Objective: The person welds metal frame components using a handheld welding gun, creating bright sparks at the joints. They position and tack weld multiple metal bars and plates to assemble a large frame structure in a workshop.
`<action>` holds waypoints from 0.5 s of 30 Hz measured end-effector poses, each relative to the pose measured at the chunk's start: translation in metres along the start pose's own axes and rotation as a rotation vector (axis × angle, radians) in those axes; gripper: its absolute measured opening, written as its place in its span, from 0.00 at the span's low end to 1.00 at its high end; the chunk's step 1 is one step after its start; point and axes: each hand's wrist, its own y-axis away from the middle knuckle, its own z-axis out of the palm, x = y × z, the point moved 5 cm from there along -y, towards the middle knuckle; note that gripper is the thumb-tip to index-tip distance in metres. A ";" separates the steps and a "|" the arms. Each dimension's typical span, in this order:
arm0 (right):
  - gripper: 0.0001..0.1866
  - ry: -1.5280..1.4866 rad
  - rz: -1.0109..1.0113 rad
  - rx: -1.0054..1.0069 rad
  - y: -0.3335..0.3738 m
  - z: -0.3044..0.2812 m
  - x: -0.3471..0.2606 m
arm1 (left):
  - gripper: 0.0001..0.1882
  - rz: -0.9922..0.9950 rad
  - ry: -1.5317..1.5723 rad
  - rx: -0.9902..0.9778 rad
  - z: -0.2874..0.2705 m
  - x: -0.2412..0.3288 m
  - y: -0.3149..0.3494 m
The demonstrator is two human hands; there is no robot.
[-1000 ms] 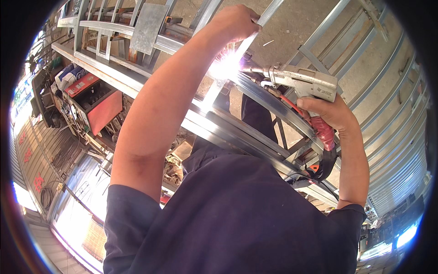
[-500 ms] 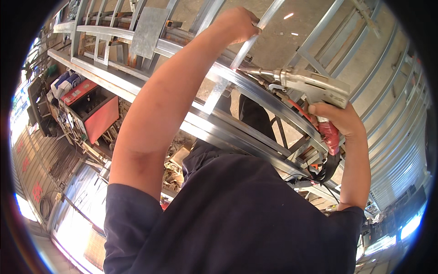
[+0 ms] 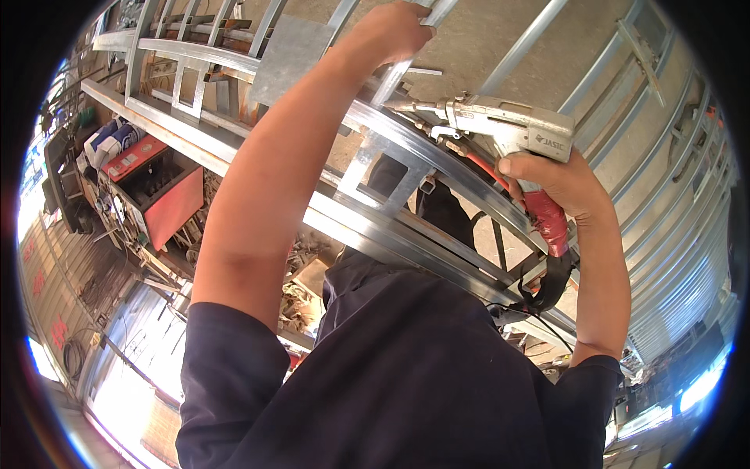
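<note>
At the top, my left hand [image 3: 388,33] is closed on a slim silver metal bar [image 3: 397,76] that runs up from a long rail. My right hand [image 3: 564,181] grips the handle of a white and grey welding gun [image 3: 512,125], the thumb lying along its side. Red wrapping [image 3: 547,223] covers the lower handle, and a black cable drops from it. The gun's narrow nozzle points left, close to where the bar meets the silver rail [image 3: 418,141]. Whether the tip touches the metal I cannot tell.
A flat metal sheet [image 3: 291,59] lies on the frame beyond my left forearm. Parallel metal bars [image 3: 519,47] stretch across the far and right side. Below the frame at left stands a red open-topped box [image 3: 173,205]. Scraps [image 3: 301,273] lie beneath the near rails.
The welding gun and my right hand have shifted left and tilted somewhat. My left hand has moved slightly up and left, still on the bar. The view has shifted a little too.
</note>
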 end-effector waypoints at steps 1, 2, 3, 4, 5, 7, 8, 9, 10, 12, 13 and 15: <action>0.23 0.004 0.007 -0.003 -0.007 0.002 0.001 | 0.30 -0.036 0.033 -0.045 -0.002 0.002 0.002; 0.22 -0.005 -0.005 0.000 -0.013 0.004 0.002 | 0.30 -0.017 0.097 -0.049 0.002 -0.001 -0.001; 0.21 -0.015 -0.017 -0.002 -0.018 0.006 0.003 | 0.30 -0.024 0.124 -0.053 0.000 -0.001 0.001; 0.20 -0.026 -0.029 -0.003 -0.023 0.007 0.003 | 0.30 -0.031 0.152 -0.057 -0.001 0.000 0.002; 0.21 -0.022 -0.009 -0.021 -0.026 0.008 0.004 | 0.30 -0.036 0.179 -0.062 -0.001 0.001 0.004; 0.25 -0.009 0.033 -0.057 -0.029 0.008 0.006 | 0.31 -0.072 0.158 -0.075 -0.004 0.004 0.007; 0.25 -0.001 0.034 -0.054 -0.031 0.008 0.006 | 0.32 -0.061 0.128 -0.075 -0.005 0.003 0.006; 0.25 0.007 0.034 -0.049 -0.031 0.007 0.006 | 0.33 -0.046 0.100 -0.076 -0.005 0.004 0.005; 0.25 0.015 0.034 -0.043 -0.032 0.006 0.007 | 0.30 -0.042 0.076 -0.056 -0.006 0.004 0.005; 0.25 -0.019 0.015 -0.068 -0.033 0.007 0.006 | 0.25 -0.029 0.027 -0.018 -0.009 0.007 0.007; 0.25 -0.037 0.006 -0.079 -0.033 0.007 0.006 | 0.25 -0.045 0.039 -0.029 -0.009 0.009 0.007; 0.26 -0.038 -0.007 -0.074 -0.033 0.007 0.008 | 0.25 -0.075 0.062 -0.050 -0.010 0.011 0.008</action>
